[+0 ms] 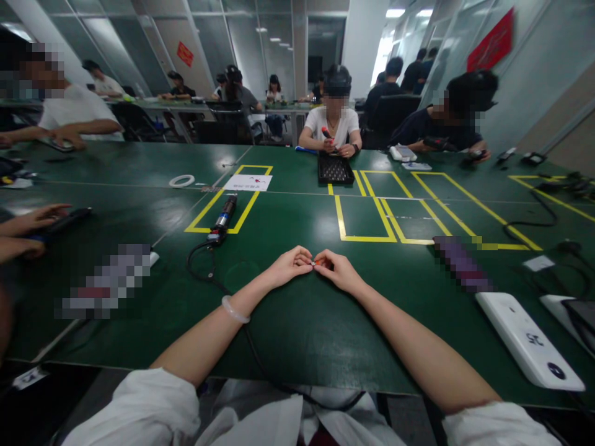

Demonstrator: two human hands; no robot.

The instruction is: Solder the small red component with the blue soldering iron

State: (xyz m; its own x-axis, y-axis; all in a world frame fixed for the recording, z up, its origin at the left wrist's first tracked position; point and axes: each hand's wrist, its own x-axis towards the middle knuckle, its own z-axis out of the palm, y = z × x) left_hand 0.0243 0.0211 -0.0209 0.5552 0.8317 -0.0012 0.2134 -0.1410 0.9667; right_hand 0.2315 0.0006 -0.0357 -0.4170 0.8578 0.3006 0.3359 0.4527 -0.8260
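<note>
Green bench [302,334] in an open-plan room, other people seated around it. Landmark is the screwdriver [224,218], lying inside a yellow tape box [203,210], with a cable [188,263] looping off its near end.

Left hand [289,266] and right hand [338,271] are near-right of the screwdriver, fingertips meeting low over the bench. Both are pinched on one tiny pale part [313,264], thumb and forefinger each side. It's too small to identify.

Bracelet [235,310] on the left wrist, nearer than the screwdriver. Card [248,182] just beyond the screwdriver, white ring [181,181] beyond-left. Black tray [335,168] beyond-right, in front of a person across the bench. White device [527,341] far right of the screwdriver and nearer, well apart from the hands.
</note>
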